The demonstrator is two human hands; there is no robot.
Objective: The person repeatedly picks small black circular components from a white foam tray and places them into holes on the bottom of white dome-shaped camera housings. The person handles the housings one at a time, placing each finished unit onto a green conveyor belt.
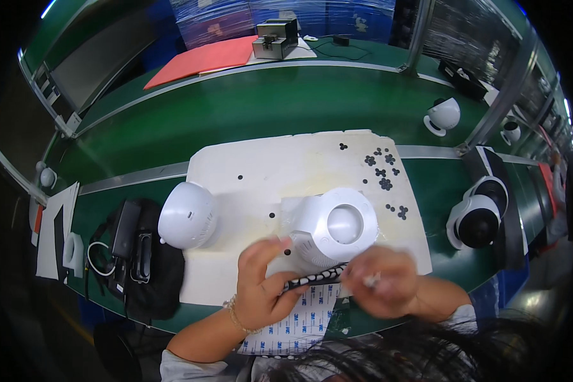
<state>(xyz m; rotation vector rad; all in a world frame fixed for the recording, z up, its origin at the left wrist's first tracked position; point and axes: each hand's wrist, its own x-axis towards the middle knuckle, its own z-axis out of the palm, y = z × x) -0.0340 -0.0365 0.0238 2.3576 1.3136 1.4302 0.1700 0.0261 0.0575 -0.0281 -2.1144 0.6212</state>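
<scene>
My left hand [258, 290] pinches the near-left part of a sheet of round stickers [318, 278]. The sheet's folded-over strip is black with rows of white round spots, and its white backing with blue print hangs down toward me. My right hand [385, 280], smeared by motion, is curled at the strip's right end. Something small and pale shows at its fingertips, too blurred to name. Just beyond both hands lies a white plastic housing [305, 219] with a round recessed opening facing up. Small black round pads [385, 184] are scattered on the white board [248, 149], mostly at its right.
A second white rounded housing [188, 215] stands on the board's left. Further left lie a black bag [165, 274] and a black adapter [127, 229]. At right is a white-and-black camera-like device [477, 219]. A metal rail [140, 177] crosses the green bench behind the board.
</scene>
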